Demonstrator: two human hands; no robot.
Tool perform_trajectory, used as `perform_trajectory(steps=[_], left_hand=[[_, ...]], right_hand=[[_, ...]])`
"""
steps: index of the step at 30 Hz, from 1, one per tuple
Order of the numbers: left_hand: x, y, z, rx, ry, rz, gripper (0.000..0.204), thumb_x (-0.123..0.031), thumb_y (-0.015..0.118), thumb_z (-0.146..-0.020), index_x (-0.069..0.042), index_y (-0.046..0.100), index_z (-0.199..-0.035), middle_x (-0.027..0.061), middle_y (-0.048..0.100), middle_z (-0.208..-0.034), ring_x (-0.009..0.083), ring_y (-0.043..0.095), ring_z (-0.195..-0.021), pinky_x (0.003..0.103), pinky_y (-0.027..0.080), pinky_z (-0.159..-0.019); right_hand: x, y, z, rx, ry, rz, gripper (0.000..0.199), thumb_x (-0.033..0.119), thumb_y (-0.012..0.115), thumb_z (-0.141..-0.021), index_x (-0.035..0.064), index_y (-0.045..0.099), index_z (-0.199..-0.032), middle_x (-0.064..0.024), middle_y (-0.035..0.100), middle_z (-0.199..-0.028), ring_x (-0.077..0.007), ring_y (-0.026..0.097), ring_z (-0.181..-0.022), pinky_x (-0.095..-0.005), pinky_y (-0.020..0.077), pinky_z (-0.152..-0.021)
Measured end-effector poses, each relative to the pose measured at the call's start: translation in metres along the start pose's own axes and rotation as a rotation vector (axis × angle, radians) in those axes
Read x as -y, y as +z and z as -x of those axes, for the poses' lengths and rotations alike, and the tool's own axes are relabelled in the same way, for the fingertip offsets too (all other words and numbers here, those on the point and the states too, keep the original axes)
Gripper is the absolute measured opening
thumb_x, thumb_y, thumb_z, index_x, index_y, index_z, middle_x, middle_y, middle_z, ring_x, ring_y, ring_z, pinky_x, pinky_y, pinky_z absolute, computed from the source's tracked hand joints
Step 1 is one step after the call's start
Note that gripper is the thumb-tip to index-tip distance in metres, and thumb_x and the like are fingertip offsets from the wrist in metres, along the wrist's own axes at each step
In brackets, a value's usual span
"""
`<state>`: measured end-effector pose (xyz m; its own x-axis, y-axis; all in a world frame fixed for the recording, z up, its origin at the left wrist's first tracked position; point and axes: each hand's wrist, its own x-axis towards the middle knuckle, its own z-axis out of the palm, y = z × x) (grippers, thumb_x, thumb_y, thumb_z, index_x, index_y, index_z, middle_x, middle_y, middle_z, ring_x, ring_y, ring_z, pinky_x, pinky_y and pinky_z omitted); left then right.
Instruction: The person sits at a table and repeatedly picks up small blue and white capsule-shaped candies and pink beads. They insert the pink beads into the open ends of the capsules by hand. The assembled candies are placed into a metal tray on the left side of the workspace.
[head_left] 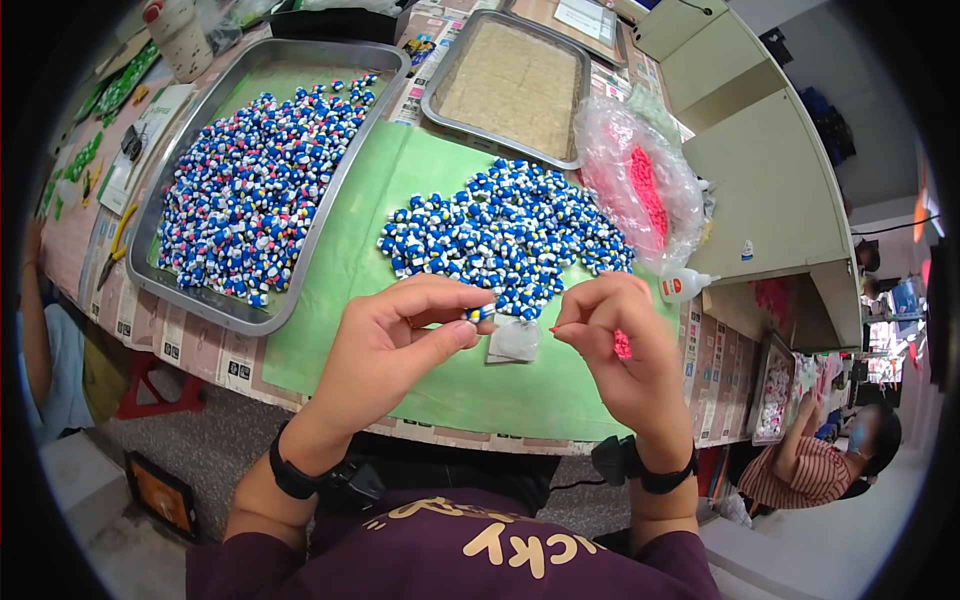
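My left hand [400, 330] pinches a small blue, white and yellow figure-like piece [477, 315] between thumb and forefinger. Across from it, my right hand [630, 350] has its fingertips closed on a tiny pinkish-red bit [556, 330]. The two hands are a short way apart above a green mat [400, 170]. Between them lies a small whitish square pad [514, 342] with something clear on top. Beyond the hands spreads a loose heap of blue and white pieces [500, 230]. Several bright pink bits [622, 346] show beside my right hand, partly hidden by it.
On the left, a metal tray [318, 240] holds many similar pieces, some with pink. A second tray [432, 105] stands at the back. To the right are a clear plastic bag [610, 140] of pink bits, a white squeeze bottle [684, 285] and a cabinet [770, 170]. Pliers [118, 245] lie far left.
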<state>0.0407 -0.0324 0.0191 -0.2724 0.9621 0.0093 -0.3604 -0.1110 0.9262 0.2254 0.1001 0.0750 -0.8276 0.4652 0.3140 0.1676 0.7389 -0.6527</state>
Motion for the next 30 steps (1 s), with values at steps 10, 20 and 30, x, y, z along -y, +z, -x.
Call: perform_trajectory(steps=[10, 20, 30], left_hand=[[-0.002, 0.025, -0.005, -0.068, -0.005, 0.235, 0.021, 0.005, 0.066, -0.086, 0.003, 0.063, -0.107, 0.0098, 0.065, -0.102, 0.0182, 0.068, -0.093, 0.027, 0.059, -0.076], [0.005, 0.025, -0.002, -0.037, 0.216, 0.011, 0.020, 0.007, 0.068, -0.084, 0.003, 0.066, -0.103, 0.0106, 0.066, -0.105, 0.0167, 0.067, -0.095, 0.029, 0.059, -0.081], [-0.010, 0.002, 0.001, -0.019, 0.455, -0.383, 0.019, 0.010, 0.072, -0.077, 0.002, 0.067, -0.092, 0.0098, 0.066, -0.091, 0.0139, 0.066, -0.078, 0.022, 0.056, -0.062]], right_hand=[[0.018, 0.017, -0.001, -0.199, -0.045, -0.167, 0.038, -0.004, 0.072, -0.082, 0.0109, 0.038, -0.076, -0.0108, 0.064, -0.091, -0.0142, 0.058, -0.078, -0.0336, 0.0411, -0.087], [0.017, 0.029, 0.000, -0.241, -0.010, -0.094, 0.030, -0.001, 0.073, -0.080, 0.0109, 0.046, -0.076, -0.0019, 0.063, -0.085, -0.0177, 0.059, -0.077, -0.0380, 0.0388, -0.082], [-0.003, -0.003, 0.007, -0.162, 0.118, -0.309, 0.043, 0.000, 0.081, -0.072, 0.0081, 0.038, -0.075, -0.0070, 0.051, -0.083, -0.0166, 0.052, -0.078, -0.0284, 0.0437, -0.071]])
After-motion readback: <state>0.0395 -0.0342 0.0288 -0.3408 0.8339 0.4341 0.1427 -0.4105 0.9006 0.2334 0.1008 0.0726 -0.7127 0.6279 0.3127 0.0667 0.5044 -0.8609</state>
